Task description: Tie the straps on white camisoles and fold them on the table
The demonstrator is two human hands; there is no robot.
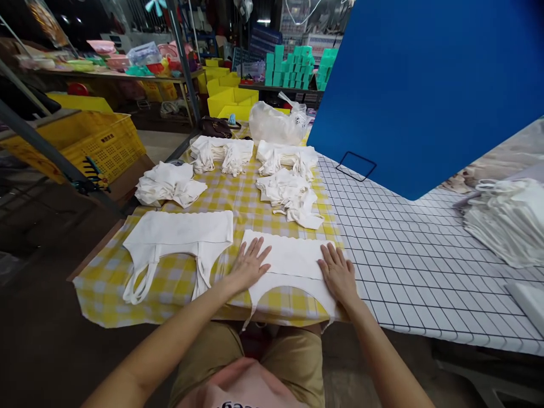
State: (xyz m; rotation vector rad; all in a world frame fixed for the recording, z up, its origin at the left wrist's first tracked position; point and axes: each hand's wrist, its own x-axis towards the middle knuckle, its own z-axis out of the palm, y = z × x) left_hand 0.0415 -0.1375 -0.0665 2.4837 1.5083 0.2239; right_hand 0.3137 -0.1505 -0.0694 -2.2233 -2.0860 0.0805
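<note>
- Two cloths cover the table: a white grid-patterned cloth (408, 255) stretching away to the right of the right hand, and a yellow checked cloth (170, 283) under both hands and out to the left.
- A big blue board (425, 85) stands beyond the hands, up and to the right.
- A yellow crate (97, 141) sits far off to the left of the left hand, beyond the table edge.
- A stack of white garments (505, 221) lies well to the right of the right hand.
- A spread white top (178, 241) lies flat just left of the left hand, its straps hanging toward the near table edge.
- The white garment (293, 260) lies flat at the near edge, directly under both hands, with its curved hem toward the person.
- Four small heaps of folded white pieces (289, 195) sit beyond the hands, and a clear plastic bag (276, 122) behind them.
- The left hand (249, 263) rests palm down on the garment's left part, fingers spread, gripping nothing.
- The right hand (338, 272) presses flat on its right part, fingers together, apart from the left.
</note>
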